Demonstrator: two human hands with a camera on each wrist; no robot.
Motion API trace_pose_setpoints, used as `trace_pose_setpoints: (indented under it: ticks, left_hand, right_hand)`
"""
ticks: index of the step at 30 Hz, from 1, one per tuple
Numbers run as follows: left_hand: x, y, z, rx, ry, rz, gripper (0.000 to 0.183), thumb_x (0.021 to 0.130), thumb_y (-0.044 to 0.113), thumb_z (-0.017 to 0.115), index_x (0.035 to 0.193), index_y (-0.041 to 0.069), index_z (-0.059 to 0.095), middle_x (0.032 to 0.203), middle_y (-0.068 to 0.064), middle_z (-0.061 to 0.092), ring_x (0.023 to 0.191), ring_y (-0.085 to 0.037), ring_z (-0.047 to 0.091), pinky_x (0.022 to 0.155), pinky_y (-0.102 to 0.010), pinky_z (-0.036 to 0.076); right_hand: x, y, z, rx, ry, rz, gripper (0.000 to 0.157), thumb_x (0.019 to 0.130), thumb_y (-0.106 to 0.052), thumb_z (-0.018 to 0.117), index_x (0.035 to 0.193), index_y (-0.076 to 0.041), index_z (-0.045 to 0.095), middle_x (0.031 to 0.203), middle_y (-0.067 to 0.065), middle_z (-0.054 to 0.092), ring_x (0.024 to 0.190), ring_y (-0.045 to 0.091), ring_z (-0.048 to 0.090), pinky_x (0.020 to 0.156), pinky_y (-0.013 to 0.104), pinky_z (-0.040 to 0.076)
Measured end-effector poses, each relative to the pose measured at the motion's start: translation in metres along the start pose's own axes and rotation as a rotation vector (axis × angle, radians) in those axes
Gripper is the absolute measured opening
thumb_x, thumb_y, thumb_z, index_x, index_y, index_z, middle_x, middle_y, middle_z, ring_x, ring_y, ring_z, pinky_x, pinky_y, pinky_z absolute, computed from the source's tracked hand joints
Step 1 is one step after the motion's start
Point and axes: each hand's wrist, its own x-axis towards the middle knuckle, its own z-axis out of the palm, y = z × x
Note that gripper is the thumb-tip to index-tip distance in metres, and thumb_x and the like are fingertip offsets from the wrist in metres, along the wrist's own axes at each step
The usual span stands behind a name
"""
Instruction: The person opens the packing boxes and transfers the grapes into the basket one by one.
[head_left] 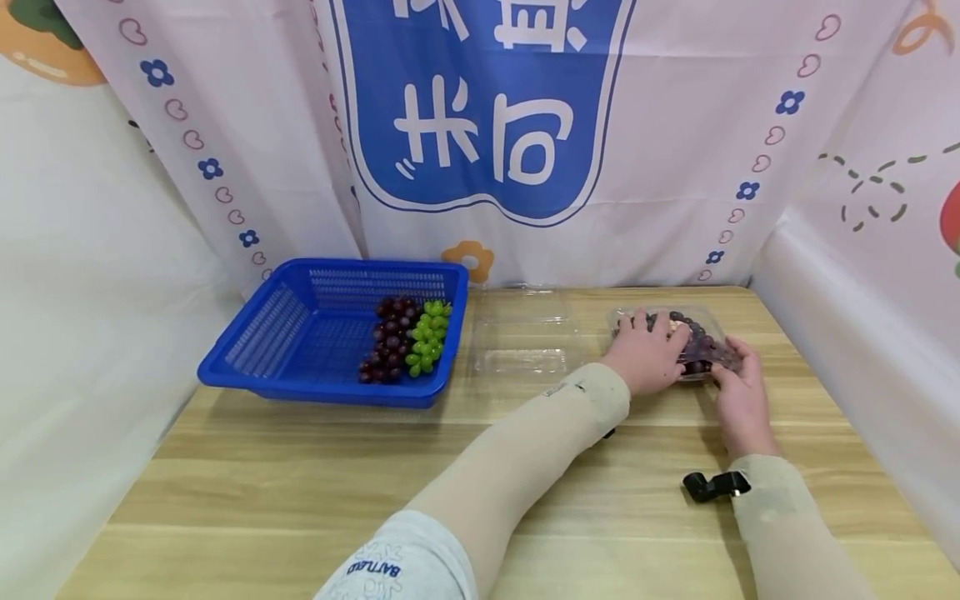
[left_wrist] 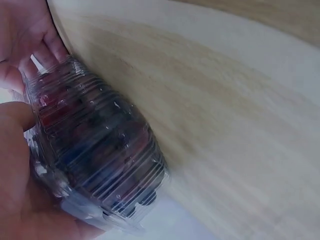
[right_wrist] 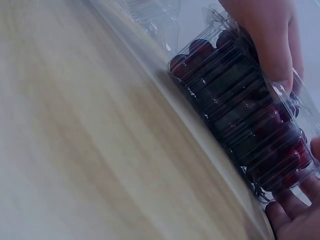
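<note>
A clear plastic clamshell box filled with dark grapes sits toward the right back of the table. My left hand lies over its lid from the left, fingers across the top and thumb at the near side. At the box's right end my right hand grips the corner, its thumb on the near edge. Low in the right wrist view, the right fingers reach round the end of the box. The ribbed side of the box faces the left wrist view, with the left palm beside it.
To the left stands a blue plastic basket with a bunch of dark grapes and a bunch of green grapes at its right side. An open clear plastic box lies between basket and hands. Printed cloth hangs behind the table.
</note>
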Motion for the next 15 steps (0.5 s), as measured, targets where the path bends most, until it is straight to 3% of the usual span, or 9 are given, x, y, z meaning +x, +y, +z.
trace_pose_setpoints:
  ticks: [8,15]
  left_hand:
    - [-0.008,-0.007,-0.006,-0.032,-0.031,0.047,0.066,0.104,0.061,0.033,0.162,0.038,0.014,0.169,-0.004,0.012,0.152,-0.036,0.015,0.119,-0.052,0.021]
    - [-0.016,-0.016,-0.010,-0.059,-0.029,0.073,0.066,0.105,0.054,0.040,0.163,0.041,0.010,0.169,-0.001,0.009,0.153,-0.033,0.013,0.120,-0.050,0.018]
  right_hand:
    - [-0.001,-0.001,0.001,-0.003,0.019,0.031,0.059,0.107,-0.011,0.032,0.163,-0.022,0.018,0.168,0.008,0.015,0.150,0.024,0.018,0.122,0.040,0.015]
    - [0.001,-0.001,-0.001,-0.028,0.051,0.032,0.055,0.108,-0.012,0.025,0.161,-0.022,0.025,0.165,0.010,0.024,0.145,0.025,0.030,0.117,0.042,0.029]
